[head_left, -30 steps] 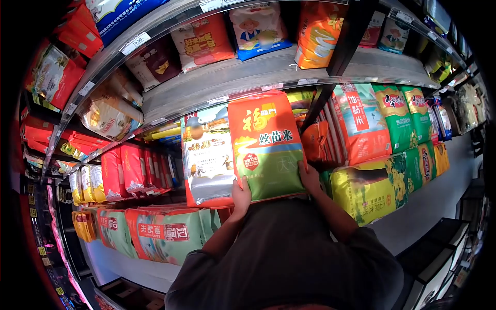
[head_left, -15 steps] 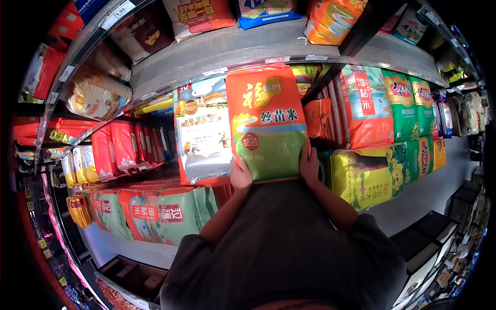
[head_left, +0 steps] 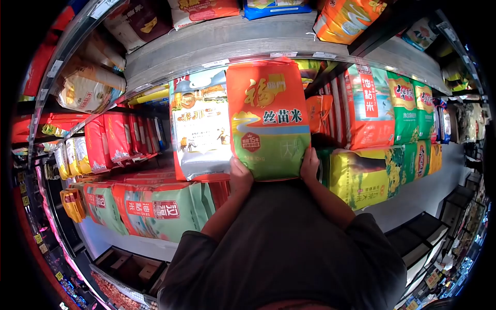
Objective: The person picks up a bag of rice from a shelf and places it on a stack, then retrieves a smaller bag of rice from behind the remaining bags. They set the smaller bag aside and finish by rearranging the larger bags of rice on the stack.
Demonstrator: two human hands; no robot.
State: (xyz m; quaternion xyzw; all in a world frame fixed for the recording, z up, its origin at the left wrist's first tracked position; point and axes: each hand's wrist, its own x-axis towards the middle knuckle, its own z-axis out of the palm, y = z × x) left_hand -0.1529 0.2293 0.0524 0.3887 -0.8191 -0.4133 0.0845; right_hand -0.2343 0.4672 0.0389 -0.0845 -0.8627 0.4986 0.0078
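A red and green rice bag (head_left: 268,119) stands upright in front of my chest, held between both palms. My left hand (head_left: 241,176) grips its lower left edge, with the fingers partly hidden behind the bag. On the lower right edge is my right hand (head_left: 310,165), also closed on the bag. Just left of it, a white and silver rice bag (head_left: 201,132) leans upright on the shelf, close to my left hand. Yellow-green rice bags (head_left: 360,178) lie stacked to the right of my right hand.
Above runs a grey shelf (head_left: 206,45) carrying several bags. Green and red rice bags (head_left: 165,213) are stacked at lower left. Upright red and blue bags (head_left: 369,108) and green bags (head_left: 405,116) fill the right side. Dark crates (head_left: 129,271) sit low at the left.
The view has shifted slightly, so the shelves sit a little differently. Both hands keep their hold on the red and green bag, which stays nearly in place.
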